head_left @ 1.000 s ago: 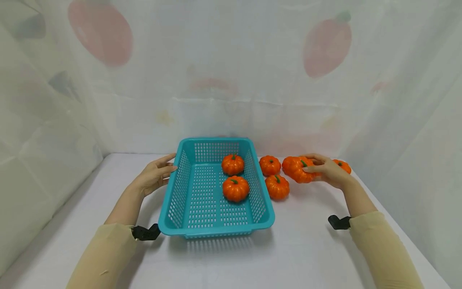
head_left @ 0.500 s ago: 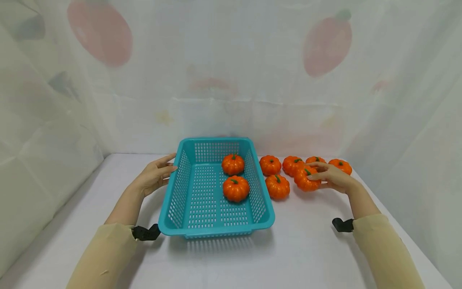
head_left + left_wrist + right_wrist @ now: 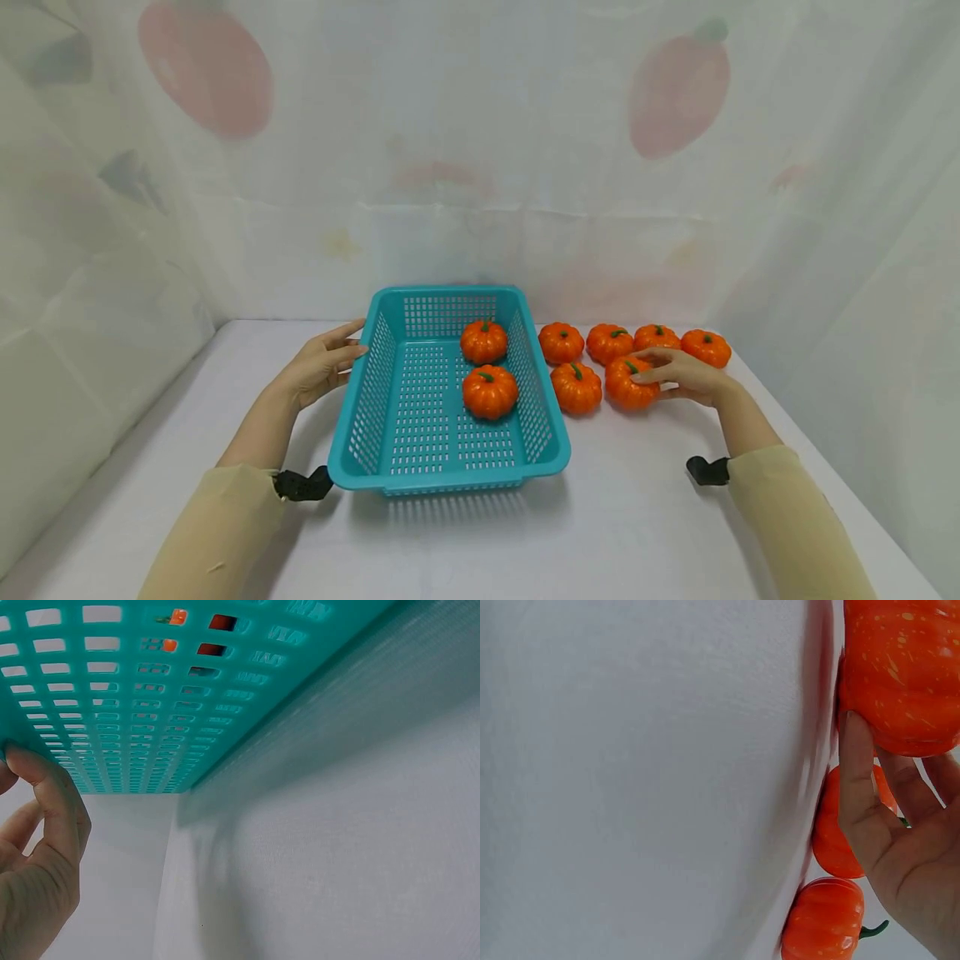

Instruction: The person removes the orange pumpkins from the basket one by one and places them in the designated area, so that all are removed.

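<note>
My right hand (image 3: 686,373) holds a small orange pumpkin (image 3: 626,385) by its right side, low at the table, in the front row. In the right wrist view the pumpkin (image 3: 904,675) fills the top right corner, with fingers (image 3: 857,769) against it. At the turquoise basket (image 3: 453,479), my left hand (image 3: 318,367) grips the left rim, with the thumb on the rim; part of its grip is hidden. Two pumpkins sit inside the basket's right half, a rear one (image 3: 483,342) and a nearer one (image 3: 490,392).
Right of the basket stands another front-row pumpkin (image 3: 576,389). Behind it a back row runs rightward, from a pumpkin (image 3: 561,343) by the basket to one (image 3: 706,348) near the table's right edge. A white curtain (image 3: 480,233) closes off the back.
My right hand has brought the held pumpkin down and nearer, from over the back row to the front row beside another pumpkin. The left hand and basket have stayed still.
</note>
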{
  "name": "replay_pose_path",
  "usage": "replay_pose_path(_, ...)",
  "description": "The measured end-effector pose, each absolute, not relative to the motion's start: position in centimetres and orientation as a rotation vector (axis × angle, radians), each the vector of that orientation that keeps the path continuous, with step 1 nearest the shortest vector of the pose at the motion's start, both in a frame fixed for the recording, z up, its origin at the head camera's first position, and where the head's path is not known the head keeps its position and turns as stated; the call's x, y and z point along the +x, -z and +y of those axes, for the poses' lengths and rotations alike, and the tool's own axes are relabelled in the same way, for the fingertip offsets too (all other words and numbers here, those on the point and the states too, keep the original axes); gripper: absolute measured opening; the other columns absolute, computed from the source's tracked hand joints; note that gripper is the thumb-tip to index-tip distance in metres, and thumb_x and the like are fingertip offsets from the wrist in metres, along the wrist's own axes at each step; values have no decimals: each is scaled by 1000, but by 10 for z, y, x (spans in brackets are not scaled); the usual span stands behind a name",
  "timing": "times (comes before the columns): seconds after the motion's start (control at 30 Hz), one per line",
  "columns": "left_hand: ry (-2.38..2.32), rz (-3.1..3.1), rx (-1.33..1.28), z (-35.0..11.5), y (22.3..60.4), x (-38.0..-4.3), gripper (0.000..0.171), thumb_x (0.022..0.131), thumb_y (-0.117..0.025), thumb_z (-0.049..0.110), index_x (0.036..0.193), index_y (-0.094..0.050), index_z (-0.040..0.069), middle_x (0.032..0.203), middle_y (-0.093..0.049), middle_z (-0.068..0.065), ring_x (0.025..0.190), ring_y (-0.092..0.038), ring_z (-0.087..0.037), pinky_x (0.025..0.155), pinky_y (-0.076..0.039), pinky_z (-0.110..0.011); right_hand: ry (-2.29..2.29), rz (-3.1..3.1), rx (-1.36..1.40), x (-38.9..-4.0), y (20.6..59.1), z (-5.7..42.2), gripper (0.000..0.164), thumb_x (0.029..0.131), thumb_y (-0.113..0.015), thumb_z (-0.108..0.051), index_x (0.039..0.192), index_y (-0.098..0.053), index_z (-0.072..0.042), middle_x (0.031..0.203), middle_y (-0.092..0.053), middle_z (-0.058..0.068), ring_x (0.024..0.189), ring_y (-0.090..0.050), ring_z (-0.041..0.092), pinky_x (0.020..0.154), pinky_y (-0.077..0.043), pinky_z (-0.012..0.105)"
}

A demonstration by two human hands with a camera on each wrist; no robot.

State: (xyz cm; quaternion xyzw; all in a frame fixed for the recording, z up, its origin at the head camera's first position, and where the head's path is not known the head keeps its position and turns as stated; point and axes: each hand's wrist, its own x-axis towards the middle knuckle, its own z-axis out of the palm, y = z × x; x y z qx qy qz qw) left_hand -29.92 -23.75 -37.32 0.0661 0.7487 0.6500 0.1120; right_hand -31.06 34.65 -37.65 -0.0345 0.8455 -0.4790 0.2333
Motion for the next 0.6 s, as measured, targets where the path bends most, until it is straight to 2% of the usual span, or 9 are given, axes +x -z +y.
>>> replay_pose_path(0.6,-1906,2203,205,-238,373,-299,76,99,-61,26,160,-16,18,113,-56,4,91,-68,-2,83,-58,-23,1230,2362,-44,-308,378,340,87,94,-62,-45,155,-20,1,159,-23,26,128,-46,35,106,-50,45)
